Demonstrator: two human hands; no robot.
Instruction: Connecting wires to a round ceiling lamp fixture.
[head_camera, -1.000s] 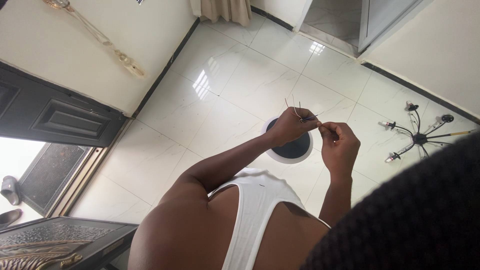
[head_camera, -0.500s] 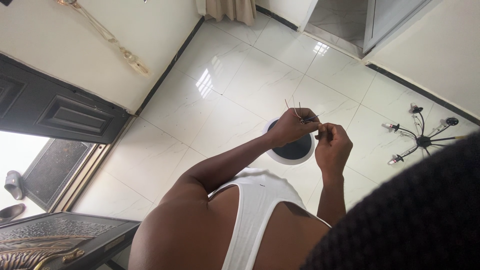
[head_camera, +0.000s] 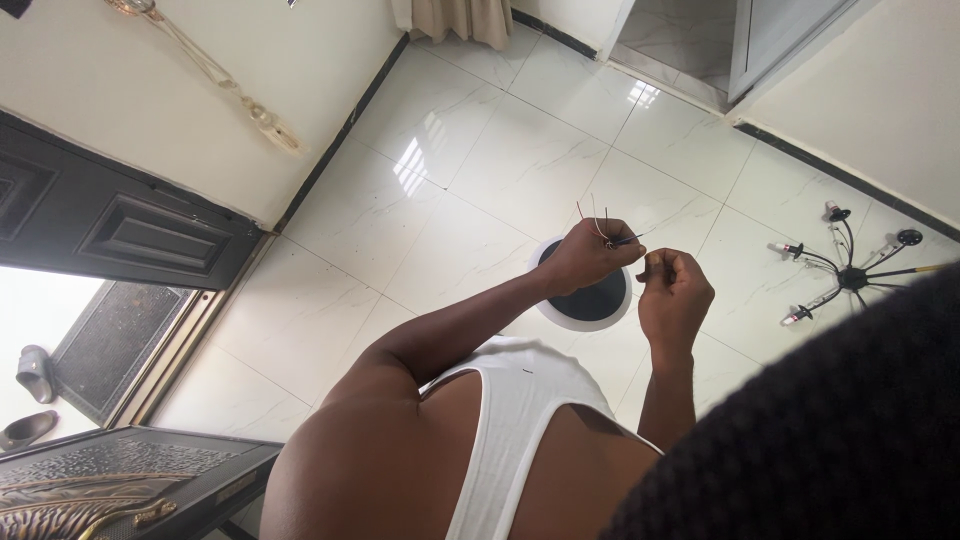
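Overhead, left hand (head_camera: 588, 258) pinches a bundle of thin wires (head_camera: 603, 225), strands fanning toward 12 o'clock; right hand (head_camera: 675, 295), at its 3 o'clock, is loosely curled, fingertips together, just beside the wires; round black-and-white fixture (head_camera: 585, 300) lies on the tiled floor (head_camera: 470, 190) beneath; black chandelier (head_camera: 850, 275) at 3 o'clock.

White marbled floor tiles (head_camera: 480, 190), black disc (head_camera: 590, 300) with white rim, black chandelier (head_camera: 850, 275), red-tipped wires (head_camera: 600, 222)
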